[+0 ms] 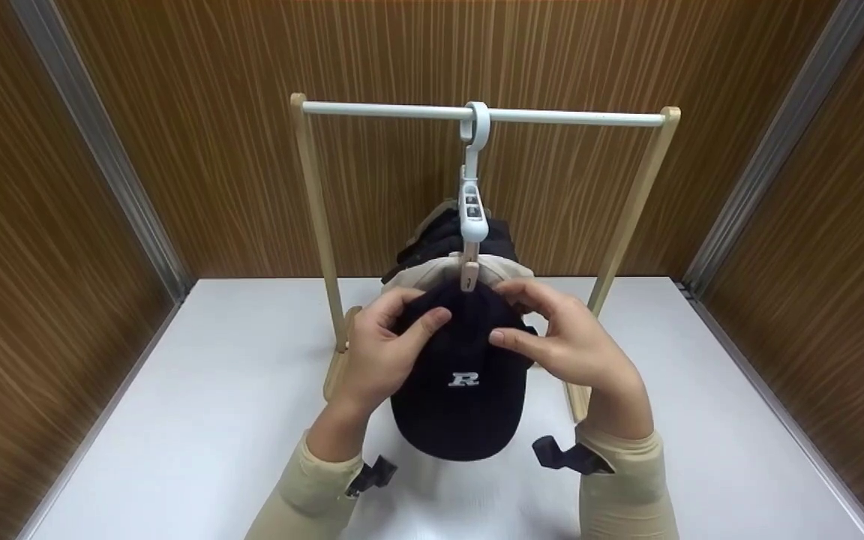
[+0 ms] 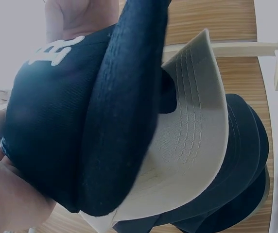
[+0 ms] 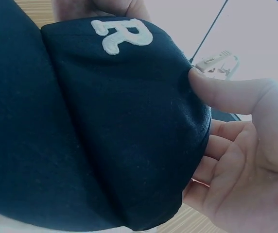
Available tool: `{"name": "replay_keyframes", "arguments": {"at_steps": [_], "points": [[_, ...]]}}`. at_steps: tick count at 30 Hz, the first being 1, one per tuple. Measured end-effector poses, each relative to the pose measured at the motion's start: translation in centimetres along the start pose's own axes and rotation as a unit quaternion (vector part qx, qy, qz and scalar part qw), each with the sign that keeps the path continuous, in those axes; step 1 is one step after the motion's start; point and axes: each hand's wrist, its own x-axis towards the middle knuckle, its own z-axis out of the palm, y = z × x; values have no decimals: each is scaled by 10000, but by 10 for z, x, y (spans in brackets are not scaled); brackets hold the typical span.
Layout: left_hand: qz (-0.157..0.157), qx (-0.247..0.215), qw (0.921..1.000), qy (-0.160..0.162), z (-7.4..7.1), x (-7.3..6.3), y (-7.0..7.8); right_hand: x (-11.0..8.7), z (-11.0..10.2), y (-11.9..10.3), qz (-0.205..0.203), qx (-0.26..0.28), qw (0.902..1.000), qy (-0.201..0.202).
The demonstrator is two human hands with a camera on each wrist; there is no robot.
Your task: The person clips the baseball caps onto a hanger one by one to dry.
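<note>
A dark baseball cap (image 1: 463,420) with a white letter R on its front hangs brim-down in the middle of the head view. At its top sits a pale clip (image 1: 469,276) of the white hanger (image 1: 473,217). My left hand (image 1: 383,349) grips the crown's left side, thumb in front and fingers tucked behind. On the opposite side my right hand (image 1: 571,341) holds the crown the same way; in the right wrist view its thumb (image 3: 226,92) presses the fabric edge. Right behind hangs a beige cap (image 2: 187,136), its stitched brim showing in the left wrist view.
More dark caps (image 2: 243,141) hang in a row behind the beige one. The hanger hooks over the white rail (image 1: 387,111) of a stand with wooden legs (image 1: 319,225) on a white table (image 1: 252,420). Wood-patterned panels (image 1: 214,150) enclose the back and sides.
</note>
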Motion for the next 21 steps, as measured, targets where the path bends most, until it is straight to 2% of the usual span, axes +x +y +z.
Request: {"name": "replay_keyframes", "arguments": {"at_steps": [14,18,21], "points": [[202,95,9997,-28,1,-1,-1,23,-7,-25,-340,-88,9993,-155],[213,89,9997,-30,1,0,-1,28,-9,-31,-419,-338,9985,-52],[228,43,9997,-14,1,0,-2,32,-9,-33,-636,-494,9967,83]]}}
